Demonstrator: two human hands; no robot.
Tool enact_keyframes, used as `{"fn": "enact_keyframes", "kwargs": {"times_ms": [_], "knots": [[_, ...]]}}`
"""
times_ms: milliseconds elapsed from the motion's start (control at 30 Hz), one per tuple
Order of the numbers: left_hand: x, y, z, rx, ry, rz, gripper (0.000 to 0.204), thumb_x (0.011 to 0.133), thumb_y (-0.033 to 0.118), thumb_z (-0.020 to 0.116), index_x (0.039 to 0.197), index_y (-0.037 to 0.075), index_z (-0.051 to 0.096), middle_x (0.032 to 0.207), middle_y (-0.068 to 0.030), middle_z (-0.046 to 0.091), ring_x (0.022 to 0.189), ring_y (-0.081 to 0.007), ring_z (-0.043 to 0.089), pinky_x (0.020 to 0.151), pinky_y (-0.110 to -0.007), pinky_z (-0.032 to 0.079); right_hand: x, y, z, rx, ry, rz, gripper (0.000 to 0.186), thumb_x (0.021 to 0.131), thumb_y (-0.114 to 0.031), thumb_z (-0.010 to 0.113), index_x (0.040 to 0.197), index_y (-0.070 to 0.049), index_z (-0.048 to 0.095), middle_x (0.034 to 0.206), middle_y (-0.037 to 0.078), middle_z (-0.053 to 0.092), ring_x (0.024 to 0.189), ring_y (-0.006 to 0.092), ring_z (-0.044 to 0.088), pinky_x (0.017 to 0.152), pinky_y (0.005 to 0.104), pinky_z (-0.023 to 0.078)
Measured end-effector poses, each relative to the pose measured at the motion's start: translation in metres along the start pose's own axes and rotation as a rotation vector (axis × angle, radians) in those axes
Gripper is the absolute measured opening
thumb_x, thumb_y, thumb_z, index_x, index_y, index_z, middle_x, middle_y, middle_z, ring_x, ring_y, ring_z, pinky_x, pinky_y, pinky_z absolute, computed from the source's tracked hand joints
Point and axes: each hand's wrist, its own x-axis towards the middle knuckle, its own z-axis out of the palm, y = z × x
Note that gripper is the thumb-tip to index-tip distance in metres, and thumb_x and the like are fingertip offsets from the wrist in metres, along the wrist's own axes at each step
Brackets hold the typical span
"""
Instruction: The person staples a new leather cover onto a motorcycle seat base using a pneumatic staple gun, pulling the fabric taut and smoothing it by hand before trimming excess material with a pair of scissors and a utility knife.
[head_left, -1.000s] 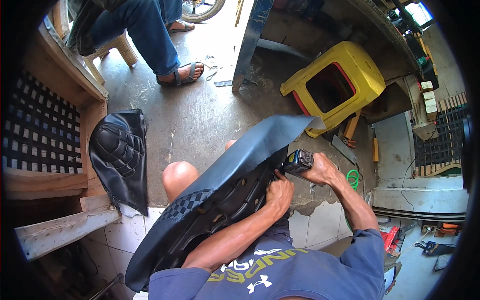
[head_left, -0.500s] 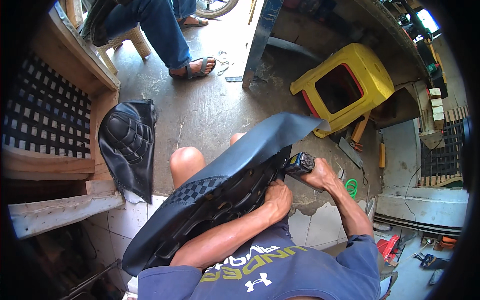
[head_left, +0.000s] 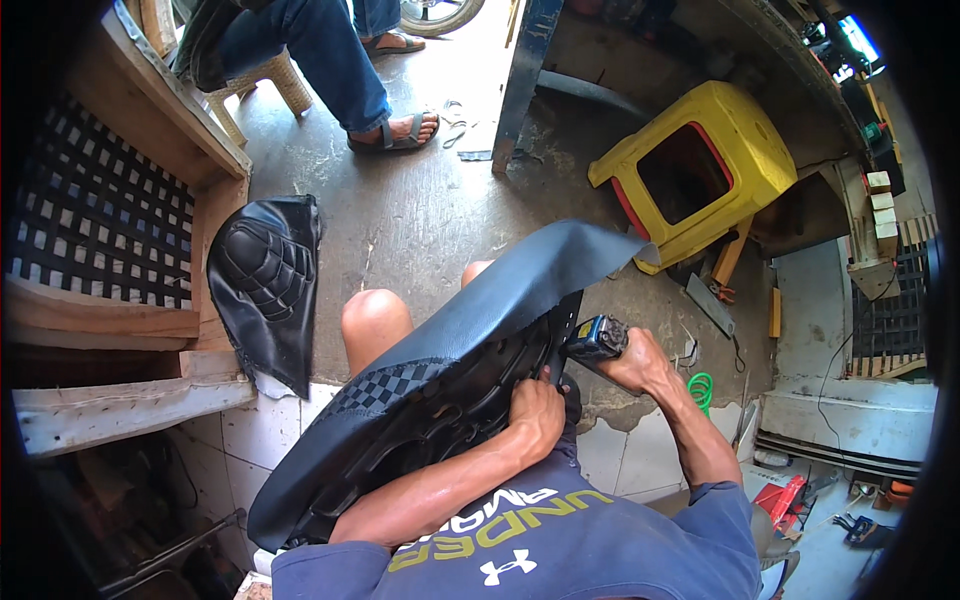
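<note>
A long black motorcycle seat [head_left: 420, 345] with a checkered patch lies tilted across my lap, its hollow plastic underside facing me. Loose black cover material [head_left: 580, 255] flares out at its far right end. My left hand [head_left: 538, 412] is closed at the seat's near edge, its fingers on the cover there; the fingertips are partly hidden. In my right hand [head_left: 640, 362] is a staple gun [head_left: 598, 338], gripped by its body, with its nose against or very close to the underside near the right end. The exact contact point is hidden.
Another black padded seat cover [head_left: 264, 290] lies on the floor at left, beside a wooden frame with woven straps [head_left: 105, 200]. A yellow plastic stool [head_left: 745, 150] lies tipped at right. A green coiled hose [head_left: 700, 392] hangs near my right forearm. A person's sandaled foot [head_left: 393, 132] is ahead.
My left hand has slid slightly down and left along the seat edge. The staple gun has shifted a little toward the seat. The whole view has turned slightly.
</note>
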Motion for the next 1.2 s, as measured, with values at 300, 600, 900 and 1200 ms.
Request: {"fn": "enact_keyframes", "kwargs": {"times_ms": [300,600,900,1200], "knots": [[-0.008,-0.001,-0.010,-0.054,0.077,-0.159,0.029,0.102,0.019,0.060,0.121,0.009,0.079,0.104,-0.0019,0.081,0.091,-0.0183,0.078,0.067,-0.036,0.056,-0.014,-0.005,0.008,-0.073,-0.037,0.074,0.039,0.081,-0.038,0.082,0.098,-0.003,0.081,0.088,0.028,0.075,0.092,0.0455,0.074,0.080,0.0488,0.059],[-0.010,-0.007,0.000,-0.011,0.192,-0.130,0.030,0.101,0.018,0.058,0.118,0.006,0.080,0.086,-0.0037,0.081,0.077,-0.0213,0.079,0.060,-0.037,0.058,-0.017,-0.008,0.014,0.006,-0.020,0.055,0.044,0.078,-0.041,0.087,0.093,0.000,0.080,0.084,0.027,0.074,0.090,0.0458,0.074,0.078,0.0487,0.059],[-0.033,-0.018,0.005,0.014,0.254,0.022,0.032,0.104,0.020,0.054,0.102,0.007,0.083,0.082,-0.0082,0.080,0.073,-0.0245,0.078,0.060,-0.039,0.058,-0.023,-0.006,0.026,0.031,-0.006,0.093,0.044,0.078,-0.040,0.090,0.095,-0.001,0.080,0.085,0.027,0.075,0.089,0.0447,0.074,0.077,0.0486,0.059],[-0.035,-0.030,0.001,-0.195,0.188,-0.052,0.046,0.112,0.022,0.043,0.094,0.004,0.082,0.075,-0.0123,0.077,0.072,-0.0299,0.078,0.062,-0.043,0.060,-0.034,-0.013,0.026,-0.064,-0.024,0.124,0.037,0.078,-0.032,0.082,0.091,0.002,0.078,0.083,0.030,0.072,0.088,0.0474,0.073,0.078,0.0507,0.059]]}}
